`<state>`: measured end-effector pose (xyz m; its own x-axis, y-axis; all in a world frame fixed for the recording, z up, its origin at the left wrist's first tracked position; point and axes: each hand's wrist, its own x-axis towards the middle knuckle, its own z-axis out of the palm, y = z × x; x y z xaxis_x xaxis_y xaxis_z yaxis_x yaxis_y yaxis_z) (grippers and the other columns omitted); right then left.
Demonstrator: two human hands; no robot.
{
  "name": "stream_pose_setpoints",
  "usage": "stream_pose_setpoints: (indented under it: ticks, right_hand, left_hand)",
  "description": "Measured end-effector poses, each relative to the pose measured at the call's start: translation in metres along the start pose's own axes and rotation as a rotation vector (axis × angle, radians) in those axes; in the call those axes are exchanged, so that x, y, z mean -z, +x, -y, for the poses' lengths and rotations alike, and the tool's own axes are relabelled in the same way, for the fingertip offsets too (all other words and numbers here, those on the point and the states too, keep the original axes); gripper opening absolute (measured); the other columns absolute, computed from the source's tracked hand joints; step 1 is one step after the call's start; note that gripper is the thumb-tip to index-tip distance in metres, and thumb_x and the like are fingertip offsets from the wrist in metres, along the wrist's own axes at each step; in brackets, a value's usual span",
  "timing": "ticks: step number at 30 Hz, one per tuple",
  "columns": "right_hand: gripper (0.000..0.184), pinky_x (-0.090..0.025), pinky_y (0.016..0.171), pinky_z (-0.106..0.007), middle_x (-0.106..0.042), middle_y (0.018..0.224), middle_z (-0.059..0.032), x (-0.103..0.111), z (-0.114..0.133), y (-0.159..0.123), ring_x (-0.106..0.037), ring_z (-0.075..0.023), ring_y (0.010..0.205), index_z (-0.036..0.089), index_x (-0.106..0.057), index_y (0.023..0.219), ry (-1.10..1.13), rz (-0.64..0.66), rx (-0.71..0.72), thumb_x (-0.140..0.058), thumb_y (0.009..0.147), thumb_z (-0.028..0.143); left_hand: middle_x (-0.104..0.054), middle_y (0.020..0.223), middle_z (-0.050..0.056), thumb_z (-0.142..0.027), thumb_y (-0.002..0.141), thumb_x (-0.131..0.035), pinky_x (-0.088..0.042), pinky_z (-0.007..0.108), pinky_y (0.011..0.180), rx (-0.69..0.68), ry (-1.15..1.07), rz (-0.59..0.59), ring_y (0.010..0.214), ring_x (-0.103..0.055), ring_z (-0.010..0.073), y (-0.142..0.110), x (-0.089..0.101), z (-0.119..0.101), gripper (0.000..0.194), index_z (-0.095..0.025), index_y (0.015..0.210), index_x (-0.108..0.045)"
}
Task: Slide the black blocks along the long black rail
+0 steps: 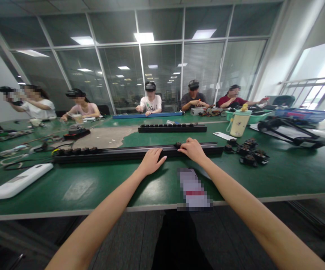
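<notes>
A long black rail [117, 153] lies across the green table in front of me, with several small black modules [76, 151] seated along its left end. My left hand [151, 161] rests on the middle of the rail, fingers laid out over its top and thumb apart. Further right, my right hand [192, 150] has its fingers curled at a single small black module [177, 144] on the rail, which the hand partly covers. To the right of the rail sits a cluster of similar loose modules [249, 150].
Behind is a shorter black rail [173, 129] bearing modules. A blurred phone [194, 187] lies near the table edge, a white device [21, 182] at left, a white phone [224, 136] and yellow cup [239, 123] at right. Several co-workers sit across the table.
</notes>
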<state>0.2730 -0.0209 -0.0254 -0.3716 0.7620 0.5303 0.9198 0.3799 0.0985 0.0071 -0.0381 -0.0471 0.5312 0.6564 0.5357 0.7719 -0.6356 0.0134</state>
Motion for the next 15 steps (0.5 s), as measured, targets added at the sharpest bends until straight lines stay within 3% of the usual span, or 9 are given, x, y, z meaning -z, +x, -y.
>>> stream_pose_setpoints:
  ticks: [10, 15]
  right_hand:
    - [0.029, -0.034, 0.083, -0.035, -0.071, 0.09, -0.0118, 0.0, 0.0, 0.0, -0.055, -0.0257, 0.103, 0.021, -0.081, 0.094, -0.007, 0.0, 0.008, -0.063, 0.099, 0.043]
    - [0.028, -0.034, 0.084, -0.035, -0.072, 0.087, -0.0111, -0.003, 0.0, -0.001, -0.056, -0.0263, 0.105, 0.02, -0.081, 0.094, 0.0, 0.005, 0.009, -0.065, 0.098, 0.042]
  left_hand:
    - [-0.063, 0.142, 0.017, -0.051, 0.105, -0.038, -0.038, 0.047, 0.117, -0.001, -0.02, 0.006, 0.134, -0.056, 0.0286, 0.0, 0.001, 0.001, 0.055, -0.016, 0.142, -0.057]
    - [-0.065, 0.138, 0.016, -0.05, 0.106, -0.037, -0.039, 0.045, 0.116, 0.02, 0.016, -0.009, 0.131, -0.058, 0.027, -0.002, 0.011, 0.022, 0.052, -0.015, 0.138, -0.059]
